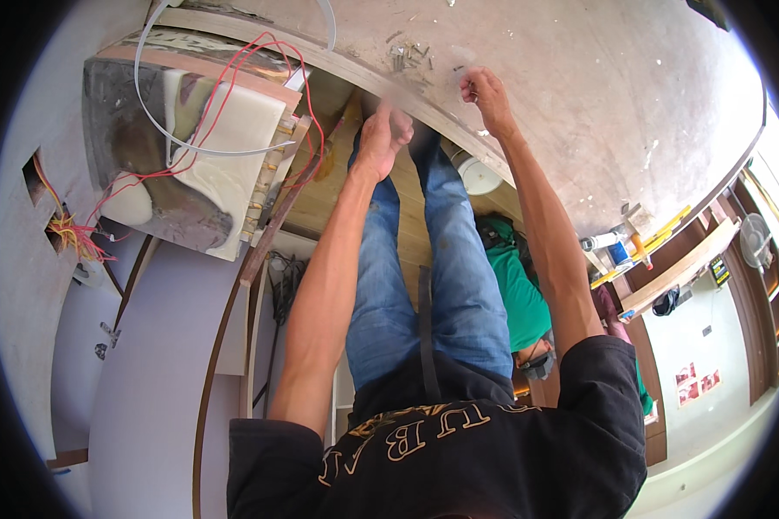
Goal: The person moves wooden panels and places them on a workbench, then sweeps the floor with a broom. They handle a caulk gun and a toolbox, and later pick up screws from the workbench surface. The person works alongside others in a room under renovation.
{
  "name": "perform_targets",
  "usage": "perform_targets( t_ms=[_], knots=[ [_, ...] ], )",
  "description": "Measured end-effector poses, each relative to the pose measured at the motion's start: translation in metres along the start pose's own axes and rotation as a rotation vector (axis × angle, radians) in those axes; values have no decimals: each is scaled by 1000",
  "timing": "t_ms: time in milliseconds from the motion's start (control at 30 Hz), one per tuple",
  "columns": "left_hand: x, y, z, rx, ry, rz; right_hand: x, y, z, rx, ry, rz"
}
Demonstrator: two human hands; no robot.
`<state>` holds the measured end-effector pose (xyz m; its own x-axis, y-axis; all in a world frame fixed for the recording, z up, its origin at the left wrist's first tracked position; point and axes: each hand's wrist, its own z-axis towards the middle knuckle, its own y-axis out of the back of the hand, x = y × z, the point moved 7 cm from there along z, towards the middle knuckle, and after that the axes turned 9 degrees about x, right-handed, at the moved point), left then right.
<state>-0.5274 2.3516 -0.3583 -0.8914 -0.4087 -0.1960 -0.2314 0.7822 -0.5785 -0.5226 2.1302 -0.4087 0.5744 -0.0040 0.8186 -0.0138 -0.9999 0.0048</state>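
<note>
On top of the pale board (597, 95), a little in from its near edge, small metal pieces (409, 57) lie in a loose cluster, several with their long axes pointing away from the person and others lying crosswise. The right hand (492, 104) is over the board, to the right of the cluster, so the pieces lie leftward and slightly farther in from its fingertips. Its thumb and fingers are drawn together, with hardly any gap; whether they pinch anything, I cannot tell. The left hand (381, 138) is at the board's near edge, curled nearly closed, with the cluster almost straight beyond it; blur around its fingers hides whatever it may have hold of. Neither hand looks clearly nearer the pieces. Left of the board stands a marbled block (208, 164) draped with red wires (234, 82); below the board's near edge is a white bucket (479, 176).
</note>
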Motion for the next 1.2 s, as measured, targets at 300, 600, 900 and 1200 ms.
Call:
perform_targets(
  t_ms=[300,600,900,1200],
  knots=[
    [-3,7,-2,-18,-12,31,39,-62,-1,58,150,-811],
    [-1,4,-2,-27,-6,23,51,-72,2,184,186,-873],
    [-5,10,-3,-44,-16,32,51,-69,8,386,293,-1050],
    [-7,6,2,-31,1,24,44,-52,0,147,281,-955]
  ],
)
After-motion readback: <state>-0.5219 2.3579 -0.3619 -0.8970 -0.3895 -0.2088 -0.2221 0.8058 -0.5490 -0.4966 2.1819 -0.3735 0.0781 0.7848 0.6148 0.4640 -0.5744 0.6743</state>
